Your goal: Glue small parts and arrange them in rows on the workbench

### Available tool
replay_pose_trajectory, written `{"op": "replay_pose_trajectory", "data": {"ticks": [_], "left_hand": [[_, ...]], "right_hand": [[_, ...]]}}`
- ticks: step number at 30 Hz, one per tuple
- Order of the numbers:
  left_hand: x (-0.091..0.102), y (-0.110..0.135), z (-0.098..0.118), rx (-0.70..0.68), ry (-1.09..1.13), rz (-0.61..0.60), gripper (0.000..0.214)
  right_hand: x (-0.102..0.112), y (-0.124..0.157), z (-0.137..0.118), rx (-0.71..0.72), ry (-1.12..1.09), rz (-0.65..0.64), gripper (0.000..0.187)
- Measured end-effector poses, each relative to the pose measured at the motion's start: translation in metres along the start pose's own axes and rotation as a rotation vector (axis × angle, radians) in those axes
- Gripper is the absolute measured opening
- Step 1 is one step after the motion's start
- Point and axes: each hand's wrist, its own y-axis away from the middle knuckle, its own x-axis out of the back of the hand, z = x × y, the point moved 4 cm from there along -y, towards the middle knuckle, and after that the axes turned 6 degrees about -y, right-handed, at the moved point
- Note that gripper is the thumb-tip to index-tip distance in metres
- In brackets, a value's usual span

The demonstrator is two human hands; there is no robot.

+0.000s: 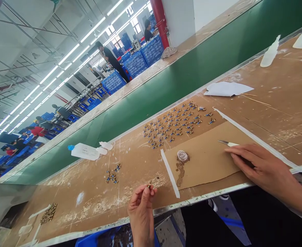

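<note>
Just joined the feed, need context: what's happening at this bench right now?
A person sits at a brown worktable beside a green conveyor belt. The left hand pinches one tiny part between its fingertips. The right hand rests on a cardboard sheet, touching a small blade. Rows of small blue parts lie laid out ahead, with a smaller cluster to the left near a white squeeze bottle. Other people work in the background.
</note>
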Motion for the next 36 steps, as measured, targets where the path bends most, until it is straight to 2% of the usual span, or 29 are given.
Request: {"op": "replay_pose_trajectory", "data": {"ticks": [3, 6, 10, 12, 15, 19, 29, 32, 36], "left_hand": [[0.002, 0.004, 0.001, -0.078, -0.156, 0.032, 0.027], [0.005, 0.007, 0.005, -0.231, -0.364, 0.074, 0.023], [0.001, 0.010, 0.010, -0.423, -0.513, 0.034, 0.016], [-0.003, 0.010, 0.011, -0.463, -0.547, 0.009, 0.016], [-0.012, 0.007, 0.012, -0.447, -0.591, -0.012, 0.017], [-0.042, -0.002, 0.018, -0.389, -0.689, -0.124, 0.019], [-0.127, -0.028, 0.045, -0.510, -1.110, -0.408, 0.023], [-0.143, -0.030, 0.051, -0.574, -1.188, -0.465, 0.020], [-0.154, -0.034, 0.052, -0.624, -1.266, -0.505, 0.019]], "right_hand": [[0.000, 0.000, 0.000, -0.011, -0.017, 0.002, 0.019], [0.002, -0.001, 0.000, -0.013, -0.023, -0.002, 0.020], [0.004, -0.002, -0.002, -0.004, -0.022, -0.003, 0.020], [0.004, -0.003, -0.001, -0.013, -0.021, 0.006, 0.018], [0.004, -0.003, -0.001, -0.024, -0.036, 0.007, 0.017], [0.004, -0.006, -0.002, -0.034, -0.031, 0.008, 0.017], [0.005, -0.010, -0.002, -0.045, -0.013, 0.036, 0.015], [0.006, -0.010, -0.002, -0.051, -0.016, 0.033, 0.015], [0.007, -0.011, -0.002, -0.067, -0.021, 0.034, 0.014]]}}
